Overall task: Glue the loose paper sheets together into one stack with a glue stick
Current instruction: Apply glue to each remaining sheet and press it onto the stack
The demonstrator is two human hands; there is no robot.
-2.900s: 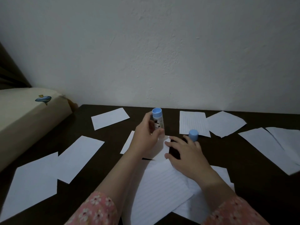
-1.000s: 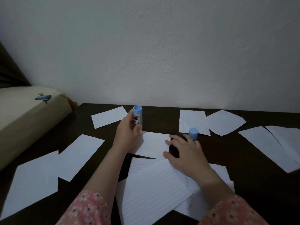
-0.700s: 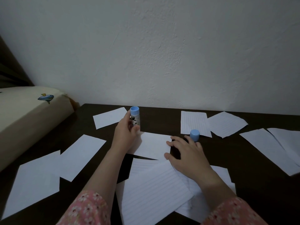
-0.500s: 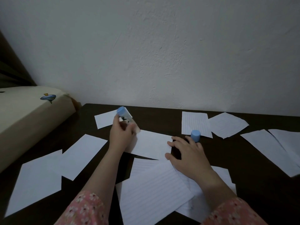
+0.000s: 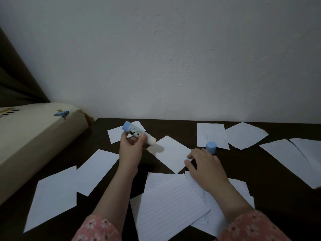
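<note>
Dark table (image 5: 260, 173): left hand (image 5: 130, 150) grips panda-printed glue stick (image 5: 139, 135); right hand (image 5: 205, 164) flat, unclenched

Glue stick (image 5: 138, 134): uncapped, white tip exposed, blue base end raised, tilted down-right, tip at the left corner of a small blank sheet (image 5: 171, 153). Blue cap (image 5: 211, 147) upright, right of that sheet. Lined sheets (image 5: 171, 208) overlap in a loose pile nearer than it. Other loose sheets (image 5: 97, 169) scattered flat left and right.
</note>
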